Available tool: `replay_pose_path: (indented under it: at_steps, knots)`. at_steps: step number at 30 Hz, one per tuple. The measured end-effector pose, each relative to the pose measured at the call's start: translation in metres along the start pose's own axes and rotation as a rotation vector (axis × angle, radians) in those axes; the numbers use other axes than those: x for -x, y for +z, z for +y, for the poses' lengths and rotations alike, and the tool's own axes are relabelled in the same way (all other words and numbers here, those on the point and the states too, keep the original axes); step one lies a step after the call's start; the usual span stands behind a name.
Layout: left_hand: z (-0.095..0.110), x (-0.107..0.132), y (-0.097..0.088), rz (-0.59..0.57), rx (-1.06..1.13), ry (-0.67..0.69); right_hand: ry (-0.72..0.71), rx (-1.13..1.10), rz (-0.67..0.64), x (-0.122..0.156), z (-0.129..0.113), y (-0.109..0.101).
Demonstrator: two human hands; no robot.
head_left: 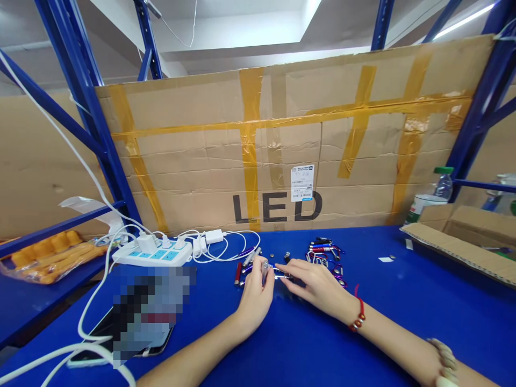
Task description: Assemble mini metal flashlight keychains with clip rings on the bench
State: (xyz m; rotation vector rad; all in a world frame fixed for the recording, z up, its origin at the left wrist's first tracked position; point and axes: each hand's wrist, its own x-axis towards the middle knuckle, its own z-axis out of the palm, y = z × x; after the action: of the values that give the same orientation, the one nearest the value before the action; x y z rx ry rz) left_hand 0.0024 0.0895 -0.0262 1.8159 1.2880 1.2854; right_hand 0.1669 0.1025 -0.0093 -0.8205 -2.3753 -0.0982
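My left hand [255,303] is closed around a small silver metal tube [265,270], like a mini flashlight, held upright over the blue table. Just to its right, my right hand [318,285] reaches in with bent fingers; thumb and forefinger are close together at a small shiny piece I cannot make out. Behind and beside my left hand lie several slim metal tubes, among them a red tube [238,274] and a silver one [258,252]. A short dark cylinder [287,257] stands beyond my right fingertips. Farther right is a pile of coloured tubes [324,250] with clips or straps.
A white power strip [155,252] with tangled white cables stands at the left, behind a blurred phone-like device [145,317]. A taped cardboard sheet [193,177] closes off the back. At right are an open carton [455,242], a bottle [443,185] and a paper scrap [386,259].
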Motion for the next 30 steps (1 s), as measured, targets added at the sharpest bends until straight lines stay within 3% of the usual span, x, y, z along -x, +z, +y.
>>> replay_pose_path:
  at_steps: [8,16,23,30]
  knots:
    - [0.0021,-0.0003,0.0001,-0.039,-0.004,0.032,0.072,0.056,-0.176,0.0009,-0.0046,0.0004]
    - [0.0013,-0.0003,0.0011,-0.034,-0.045,0.062,0.041,0.037,-0.171,0.0007,-0.0038,0.0007]
    - [0.0010,0.0004,0.0012,-0.024,-0.028,0.080,0.085,-0.074,-0.088,0.0006,-0.0070,0.0015]
    - [0.0024,0.0015,0.0011,-0.112,0.022,0.051,0.118,-0.142,-0.069,0.0002,-0.0048,0.0048]
